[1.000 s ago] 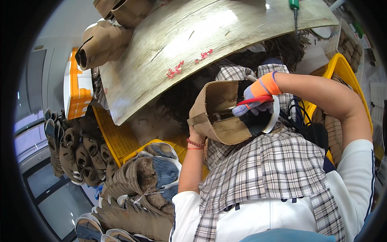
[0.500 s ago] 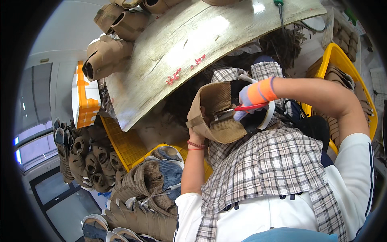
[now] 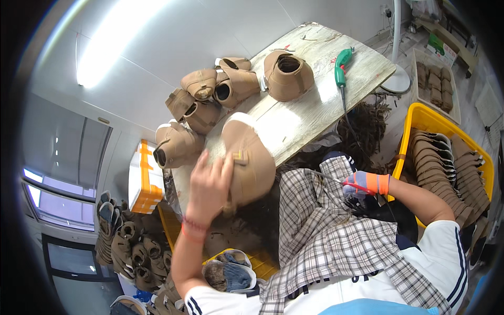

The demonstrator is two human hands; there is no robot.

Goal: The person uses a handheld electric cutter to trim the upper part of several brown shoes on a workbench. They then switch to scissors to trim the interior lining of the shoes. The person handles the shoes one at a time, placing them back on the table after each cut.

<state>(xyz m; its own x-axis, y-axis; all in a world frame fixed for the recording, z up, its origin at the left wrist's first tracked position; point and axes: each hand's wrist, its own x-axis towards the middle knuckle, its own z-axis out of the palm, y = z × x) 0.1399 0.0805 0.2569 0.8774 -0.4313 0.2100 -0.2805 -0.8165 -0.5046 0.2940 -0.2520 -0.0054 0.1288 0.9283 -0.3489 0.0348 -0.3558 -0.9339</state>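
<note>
Starting at the left, an orange-and-white box (image 3: 143,176) sits beside a wooden worktop (image 3: 315,105), and below it dark shoe uppers (image 3: 123,247) lie heaped on the floor. On the worktop's near end a cluster of tan shoe uppers (image 3: 202,102) crowds the edge. The left hand (image 3: 209,181) lies spread, fingers open, across the side of a tan upper (image 3: 251,157) and presses it onto the worktop's front edge; part of that upper overhangs the edge. Further right a lone upper (image 3: 286,74) and a green-handled tool (image 3: 341,67) with a trailing cord rest on the worktop. A checked cloth (image 3: 325,231) covers the lap. The right hand (image 3: 365,185), in a grey and orange glove, is closed on red-handled scissors (image 3: 336,182) whose blades point toward the held upper, the two hands well apart. At the far right a yellow crate (image 3: 420,118) holds a row of uppers.

The likely trouble, as I judge it: the hold on the upper is flat pressure, not a grasp, so it could slide off the edge into the lap or floor. The crowded pile could also be nudged off. The scissor tips are bare above the cloth and could snag it.
</note>
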